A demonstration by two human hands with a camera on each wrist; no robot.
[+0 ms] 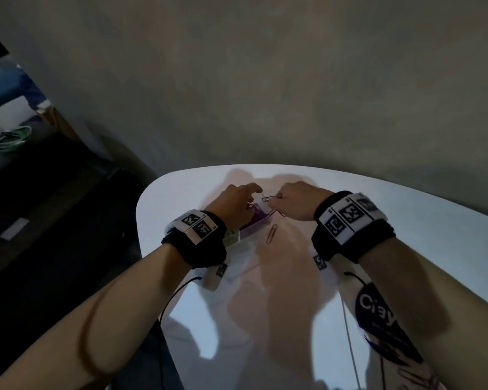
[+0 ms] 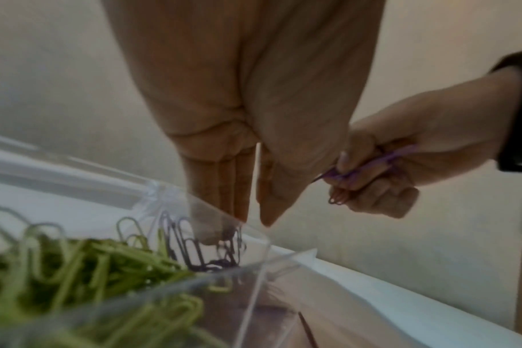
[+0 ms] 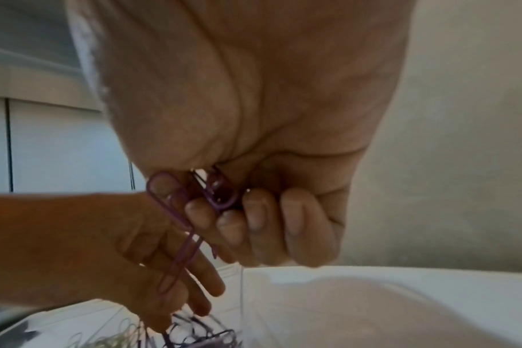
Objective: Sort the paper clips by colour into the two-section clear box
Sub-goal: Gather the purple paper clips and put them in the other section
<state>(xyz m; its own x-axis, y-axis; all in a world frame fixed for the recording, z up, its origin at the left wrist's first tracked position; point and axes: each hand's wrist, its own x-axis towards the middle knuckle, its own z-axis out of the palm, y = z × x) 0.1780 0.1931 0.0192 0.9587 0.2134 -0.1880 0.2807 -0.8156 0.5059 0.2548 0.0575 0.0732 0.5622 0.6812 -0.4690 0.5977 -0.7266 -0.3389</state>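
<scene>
- Green paper clips (image 2: 75, 263) fill the near section of the clear box (image 2: 254, 270); purple clips (image 2: 194, 247) lie in its far section.
- Left hand (image 2: 247, 106), fingers straight, dips into the box's purple section.
- Right hand (image 3: 254, 141), just beside the box, grips a bunch of purple clips (image 3: 218, 190).
- One loose clip (image 1: 271, 233) lies on the table (image 1: 406, 220) beside the box.

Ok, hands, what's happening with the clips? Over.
Right hand grips purple paper clips. Left hand open, fingertips in clear plastic box, purple section. One clip loose on white table.
</scene>
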